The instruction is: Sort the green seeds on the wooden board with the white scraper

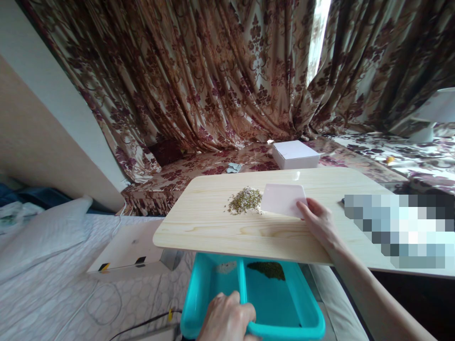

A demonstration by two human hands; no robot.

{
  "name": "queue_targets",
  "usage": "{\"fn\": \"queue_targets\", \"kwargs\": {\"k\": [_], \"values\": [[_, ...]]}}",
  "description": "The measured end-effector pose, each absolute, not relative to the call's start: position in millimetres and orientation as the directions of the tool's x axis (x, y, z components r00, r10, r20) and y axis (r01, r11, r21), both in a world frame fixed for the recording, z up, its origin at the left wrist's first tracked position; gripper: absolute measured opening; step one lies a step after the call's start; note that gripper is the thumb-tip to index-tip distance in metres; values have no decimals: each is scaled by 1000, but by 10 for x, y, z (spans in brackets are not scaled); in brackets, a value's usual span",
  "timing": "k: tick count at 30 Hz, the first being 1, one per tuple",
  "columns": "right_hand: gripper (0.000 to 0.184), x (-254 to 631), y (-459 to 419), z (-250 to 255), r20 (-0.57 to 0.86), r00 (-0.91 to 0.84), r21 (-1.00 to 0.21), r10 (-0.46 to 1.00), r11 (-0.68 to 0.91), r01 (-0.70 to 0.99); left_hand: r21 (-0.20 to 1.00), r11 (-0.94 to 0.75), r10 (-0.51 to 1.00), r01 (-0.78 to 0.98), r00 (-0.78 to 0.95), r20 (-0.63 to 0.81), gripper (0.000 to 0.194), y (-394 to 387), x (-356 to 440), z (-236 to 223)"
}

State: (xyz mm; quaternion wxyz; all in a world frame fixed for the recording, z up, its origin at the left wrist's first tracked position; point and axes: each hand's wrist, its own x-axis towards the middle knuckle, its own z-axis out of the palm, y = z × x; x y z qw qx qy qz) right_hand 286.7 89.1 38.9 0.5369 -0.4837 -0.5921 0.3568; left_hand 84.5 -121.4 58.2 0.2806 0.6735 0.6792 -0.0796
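My right hand pinches the right edge of a thin white plastic sheet over the wooden tabletop. The sheet's left edge is beside a loose heap of small green and whitish grains. Below the table's near edge, my left hand is closed on the near rim of a turquoise divided tub, by its central divider. Dark green grains lie at the far end of the tub's right compartment. A few whitish grains lie in the left one.
The pale wooden table has rounded corners. Behind it are a white box and a folded cloth before patterned curtains. A pixelated patch covers the table's right end. A white carton and cables lie on the bed at left.
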Motion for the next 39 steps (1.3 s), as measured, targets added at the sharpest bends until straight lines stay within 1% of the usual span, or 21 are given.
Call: {"fn": "queue_targets", "kwargs": {"k": [7, 16, 20, 26, 32, 39], "values": [[23, 2884, 884, 394, 310, 45, -928, 950, 292, 232, 263, 73, 868, 962, 68, -492, 22, -1203, 855, 606], [24, 2870, 860, 426, 303, 30, -932, 953, 289, 217, 249, 68, 865, 966, 66, -497, 23, -1196, 846, 592], [23, 2869, 871, 411, 309, 39, -932, 950, 294, 211, 264, 75, 870, 962, 66, -488, 22, -1204, 847, 599], [23, 2843, 849, 438, 296, 0, -939, 955, 291, 186, 272, 94, 871, 958, 54, -488, 21, -1225, 847, 612], [23, 2860, 828, 462, 294, 47, -939, 955, 279, 201, 291, 114, 873, 950, 44, -485, 23, -1248, 845, 603], [21, 2865, 841, 444, 277, 44, -940, 960, 261, 222, 288, 106, 880, 952, 45, -473, 20, -1251, 854, 603]]}}
